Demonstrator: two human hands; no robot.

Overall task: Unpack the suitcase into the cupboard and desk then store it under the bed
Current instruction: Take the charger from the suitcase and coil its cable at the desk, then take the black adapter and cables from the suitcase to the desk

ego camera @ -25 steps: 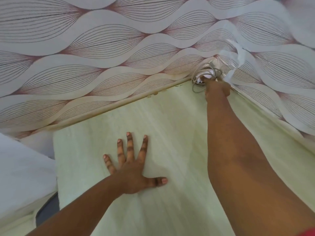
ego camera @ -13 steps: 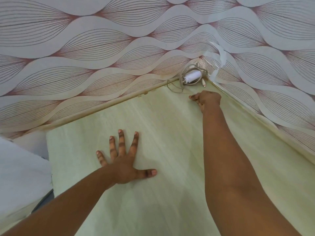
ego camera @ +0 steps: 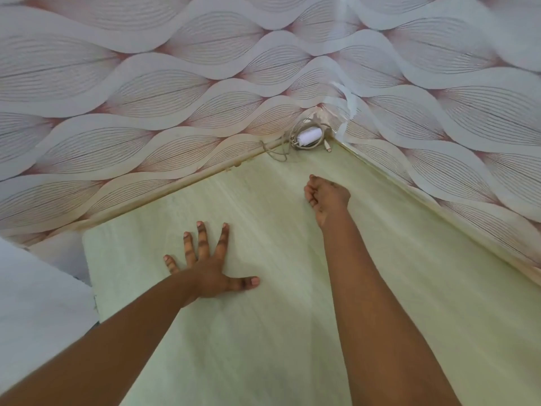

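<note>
Charger (ego camera: 308,137) with coiled cable sits in desk (ego camera: 263,332) corner at 12 o'clock, touching wallpaper. Left hand (ego camera: 209,275) flat, fingers spread on desk, 9 o'clock. Right hand (ego camera: 326,196) curled, empty, near charger, apart.

Left hand (ego camera: 209,272): palm down, 4 fingers straight and spread, thumb out to the side, forearm entering from the lower left corner. Right hand (ego camera: 326,197): fingers curled loosely into the palm with nothing held, knuckles uppermost. The right forearm runs nearly straight up from the bottom edge; the 2 hands are well apart.
</note>
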